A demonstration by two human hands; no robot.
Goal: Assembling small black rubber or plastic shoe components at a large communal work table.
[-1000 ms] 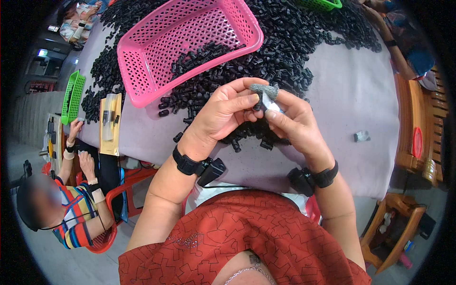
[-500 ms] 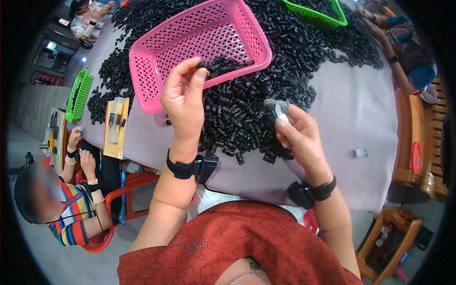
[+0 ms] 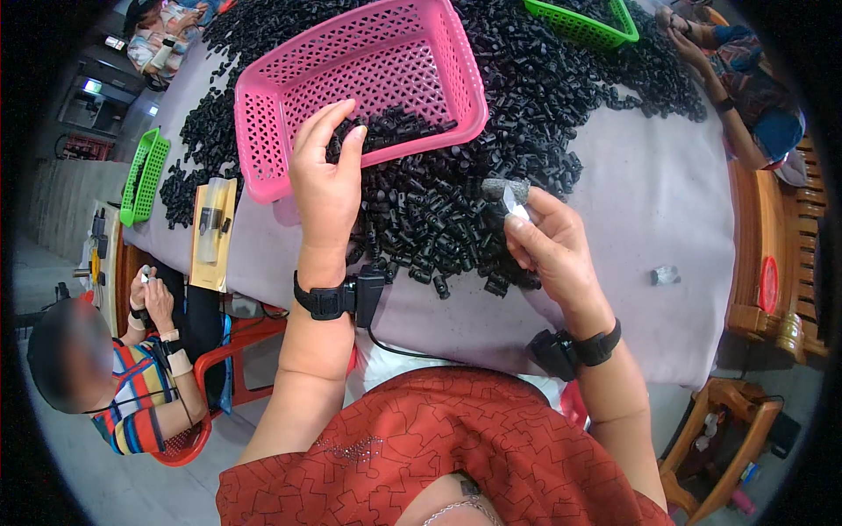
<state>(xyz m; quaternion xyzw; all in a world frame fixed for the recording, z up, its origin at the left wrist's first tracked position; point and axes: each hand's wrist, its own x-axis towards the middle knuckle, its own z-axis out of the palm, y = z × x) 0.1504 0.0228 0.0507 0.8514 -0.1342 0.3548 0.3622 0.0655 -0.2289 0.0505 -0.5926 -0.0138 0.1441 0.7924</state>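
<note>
My left hand point(image 3: 327, 175) is raised at the near edge of the pink plastic basket point(image 3: 361, 160), with thumb and fingers apart and nothing between them. Small black cylindrical parts point(image 3: 399, 130) lie inside that basket. To the right, over the near part of a large heap of similar black parts point(image 3: 438, 223), my right hand point(image 3: 557, 250) pinches a small grey speckled roll point(image 3: 506, 188) with a white pointed flap point(image 3: 516, 207). What the flap is made of, I cannot tell.
Green baskets stand at the far right point(image 3: 583, 31) and left point(image 3: 146, 175). A yellow tray point(image 3: 213, 235) holds a clear tube. Another small grey-and-white piece point(image 3: 665, 276) lies on the grey cloth point(image 3: 631, 324). A person in stripes point(image 3: 145, 386) sits at left; other people sit around.
My left hand has parted its fingers and let go of a small black part over the pink basket, which has shifted slightly left. My right hand keeps its pinch, almost unmoved.
</note>
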